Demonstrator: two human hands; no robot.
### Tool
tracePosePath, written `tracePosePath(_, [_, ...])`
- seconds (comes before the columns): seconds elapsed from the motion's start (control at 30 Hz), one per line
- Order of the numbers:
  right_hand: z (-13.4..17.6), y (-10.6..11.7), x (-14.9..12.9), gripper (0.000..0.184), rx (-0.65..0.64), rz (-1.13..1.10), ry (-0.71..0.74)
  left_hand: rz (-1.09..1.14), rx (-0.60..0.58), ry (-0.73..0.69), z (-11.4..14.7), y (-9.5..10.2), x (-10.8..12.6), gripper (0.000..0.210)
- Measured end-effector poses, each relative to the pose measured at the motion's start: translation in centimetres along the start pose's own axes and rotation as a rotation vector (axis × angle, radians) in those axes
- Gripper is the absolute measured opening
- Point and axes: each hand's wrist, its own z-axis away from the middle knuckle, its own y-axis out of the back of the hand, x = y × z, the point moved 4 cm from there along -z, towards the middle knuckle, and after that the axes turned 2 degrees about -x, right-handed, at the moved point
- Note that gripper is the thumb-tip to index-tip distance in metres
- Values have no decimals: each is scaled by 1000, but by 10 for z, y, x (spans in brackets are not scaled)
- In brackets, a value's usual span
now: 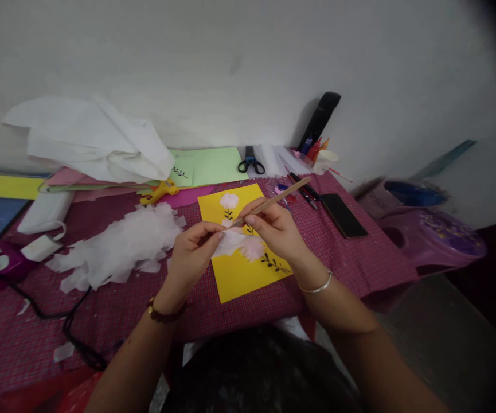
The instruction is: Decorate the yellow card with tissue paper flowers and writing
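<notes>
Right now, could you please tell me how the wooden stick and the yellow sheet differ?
The wooden stick is narrow and brown; the yellow sheet is broad and bears pale flowers. The stick is held aslant in the right hand; the sheet lies flat on the tablecloth.

Both of the person's forearms are bare, with slender fingers and short-looking nails on the left hand (194,249) and right hand (280,230). Around the left wrist sits a dark brown bracelet (161,315), lumpy as though beaded, with a golden-yellow stretch along its outer side, while the right wrist carries a thin, smooth, silvery bangle (319,288). Below the table's (342,252) front edge, a broad, rounded, blackish shape (256,373) is blurred, perhaps hair or dark clothing.
</notes>
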Motion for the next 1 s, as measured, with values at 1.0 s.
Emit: tracePosePath(1.0, [0,-4,-1,5,-25,51,-18,25,-13,5,1,1,-5,5])
